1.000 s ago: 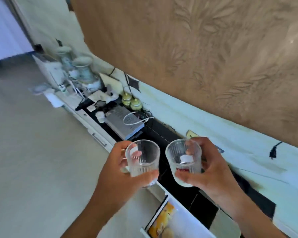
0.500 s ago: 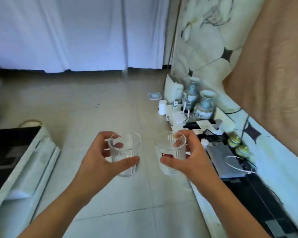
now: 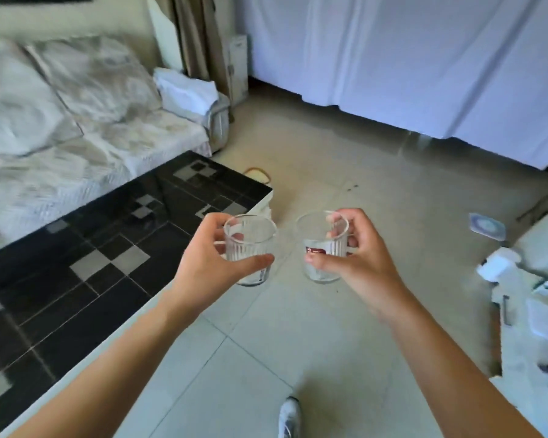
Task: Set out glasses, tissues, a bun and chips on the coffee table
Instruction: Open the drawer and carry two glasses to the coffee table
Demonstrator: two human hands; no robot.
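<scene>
Two glasses are up in the air, one in each of your hands. Your left hand wraps around the left glass, thumb across the front and fingers behind. Your right hand grips the right glass the same way, and this one has a red sticker on it. Both glasses stand straight up with the open end on top.

The coffee table is the black one with grey squares. It lies to your left and a bit ahead. Your left glass hangs right by the table's far corner, just about at its edge. Your right glass hangs over the floor, further from the table.

So your left hand is the nearer one. I think it only needs a short trip left and down to set its glass on the top. Your right hand has to cross over more. No tissues, bun or chips show on the table yet. A sofa sits behind the table.
</scene>
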